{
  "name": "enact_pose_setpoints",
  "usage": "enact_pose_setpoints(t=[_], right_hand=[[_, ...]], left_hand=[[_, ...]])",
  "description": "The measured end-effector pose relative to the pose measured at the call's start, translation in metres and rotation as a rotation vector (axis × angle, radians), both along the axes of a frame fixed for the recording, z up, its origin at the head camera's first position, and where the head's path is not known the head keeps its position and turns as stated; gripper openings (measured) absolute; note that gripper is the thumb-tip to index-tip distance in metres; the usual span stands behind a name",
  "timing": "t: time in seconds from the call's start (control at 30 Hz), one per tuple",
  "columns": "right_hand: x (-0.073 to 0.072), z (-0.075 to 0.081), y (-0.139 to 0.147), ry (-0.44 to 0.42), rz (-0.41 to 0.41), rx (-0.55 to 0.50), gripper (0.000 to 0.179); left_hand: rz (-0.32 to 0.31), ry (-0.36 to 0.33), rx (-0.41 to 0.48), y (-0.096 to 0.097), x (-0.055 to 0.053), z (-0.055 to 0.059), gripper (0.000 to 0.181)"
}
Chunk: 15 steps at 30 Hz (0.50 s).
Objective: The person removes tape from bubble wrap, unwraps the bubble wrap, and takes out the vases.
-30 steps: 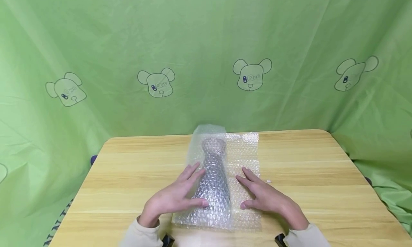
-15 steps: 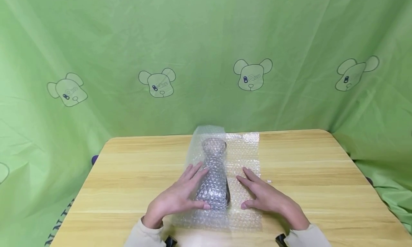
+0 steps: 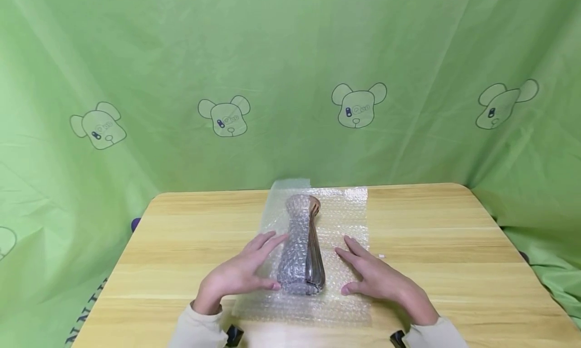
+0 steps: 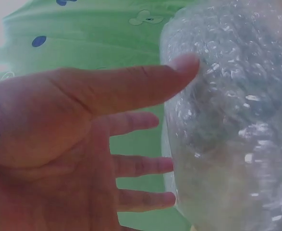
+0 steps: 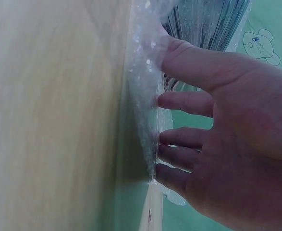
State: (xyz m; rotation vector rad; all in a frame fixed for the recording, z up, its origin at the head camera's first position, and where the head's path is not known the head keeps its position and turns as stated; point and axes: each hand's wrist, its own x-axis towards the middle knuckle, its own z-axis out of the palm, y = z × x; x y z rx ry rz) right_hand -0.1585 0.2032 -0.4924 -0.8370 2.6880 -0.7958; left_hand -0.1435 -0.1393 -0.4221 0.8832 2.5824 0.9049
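Note:
A ribbed, dark glass-like vase (image 3: 315, 257) with a brownish flared mouth lies lengthwise on a sheet of bubble wrap (image 3: 347, 214). One layer of the wrap covers its left side; the right side shows bare. My left hand (image 3: 236, 276) is at the left of the vase, fingers straight and spread. In the left wrist view its thumb and fingertips are right at the edge of the bubble wrap (image 4: 227, 101). On the right part of the sheet, my right hand (image 3: 380, 278) touches the wrap with extended fingers. The right wrist view shows the vase's ribs (image 5: 205, 24) beyond the thumb.
The wooden table (image 3: 454, 247) has rounded far corners. A tiny white scrap (image 3: 382, 256) lies right of the wrap. Behind stands a green curtain (image 3: 290, 136) printed with bear heads, hanging close along the table's back and sides.
The upper layer of bubble wrap has drawn back leftward, baring the vase's right side. My left hand has shifted slightly left, while the right stays in place.

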Motion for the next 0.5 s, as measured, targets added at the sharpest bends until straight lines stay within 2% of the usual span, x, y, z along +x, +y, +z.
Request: enact_pose_setpoints(t=[0.13, 0.3, 0.5], right_hand=[[0.0, -0.001, 0.0, 0.005, -0.001, 0.003, 0.095], [-0.001, -0.001, 0.0, -0.003, -0.006, 0.002, 0.096], [-0.001, -0.001, 0.0, 0.0, -0.001, 0.006, 0.095]], left_hand=[[-0.006, 0.026, -0.011, 0.001, -0.001, -0.001, 0.091], [-0.003, 0.019, -0.006, -0.003, -0.001, 0.0, 0.088], [0.031, -0.013, 0.008, -0.019, -0.002, 0.005, 0.097]])
